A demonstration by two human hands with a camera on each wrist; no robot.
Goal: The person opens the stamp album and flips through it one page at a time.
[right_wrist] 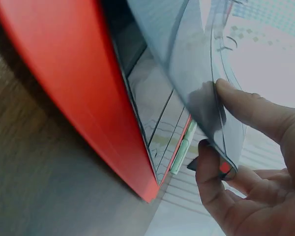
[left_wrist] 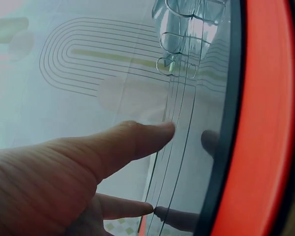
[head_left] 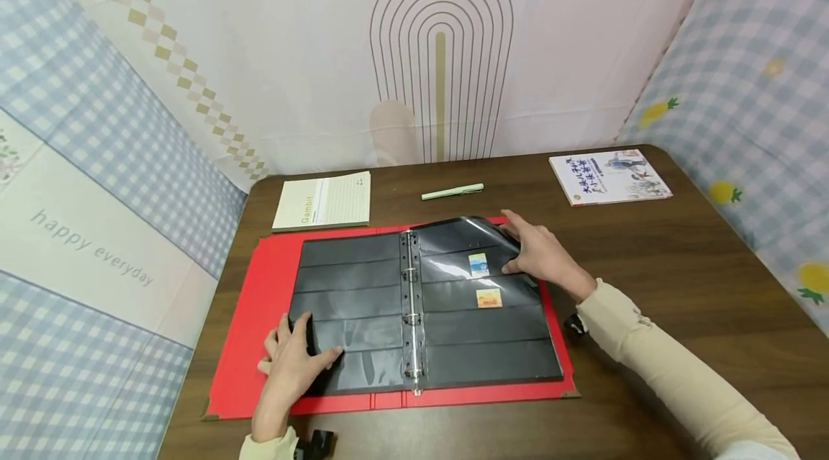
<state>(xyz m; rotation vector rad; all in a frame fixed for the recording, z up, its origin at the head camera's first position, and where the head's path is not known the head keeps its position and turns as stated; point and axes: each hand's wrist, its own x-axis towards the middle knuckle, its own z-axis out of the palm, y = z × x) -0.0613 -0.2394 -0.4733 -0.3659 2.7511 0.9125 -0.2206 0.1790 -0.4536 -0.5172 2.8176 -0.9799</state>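
Note:
A red ring binder lies spread on the table, with black pocket pages on both sides of its metal rings. On the right, a black album page has its far outer corner lifted and bent. My right hand pinches that corner between thumb and fingers, as the right wrist view also shows. Two small stamps, a blue one and an orange one, sit in this page's strips. My left hand rests with spread fingers on the outer edge of the left page.
A cream notebook lies behind the binder at the left. A pale green pen is behind its middle. At the back right lies a white illustrated book. Fabric with printed patterns hangs around the brown table.

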